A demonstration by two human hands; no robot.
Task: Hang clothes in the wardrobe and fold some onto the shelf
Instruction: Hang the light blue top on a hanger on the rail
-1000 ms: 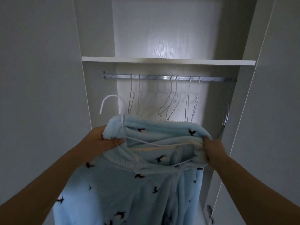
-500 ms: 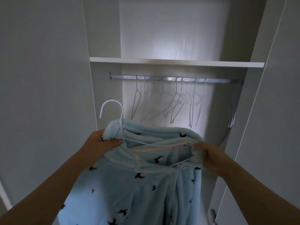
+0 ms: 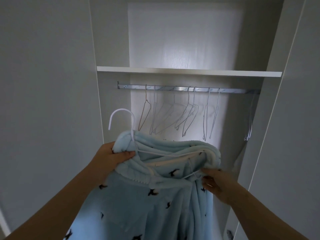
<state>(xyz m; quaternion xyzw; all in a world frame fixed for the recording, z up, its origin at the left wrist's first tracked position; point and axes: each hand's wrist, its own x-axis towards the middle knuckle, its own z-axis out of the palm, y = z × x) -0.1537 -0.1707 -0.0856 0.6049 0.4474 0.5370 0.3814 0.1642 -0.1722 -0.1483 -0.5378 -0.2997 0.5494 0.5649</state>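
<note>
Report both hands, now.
Left hand: closed, gripping the garment by the hanger neck.
Right hand: closed, pinching the garment's other side.

Lt-blue fleece garment (image 3: 138, 205) w/ sm. black motifs (scattered), 1 white hanger (image 3: 133, 126), silver rail (image 3: 225, 90), white shelf (image 3: 190, 71)

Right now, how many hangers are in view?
9 hangers: seven bunched along the rail, one alone at its right end, and a white hanger inside the blue garment. The bunched ones overlap, so one may be hidden.
</note>
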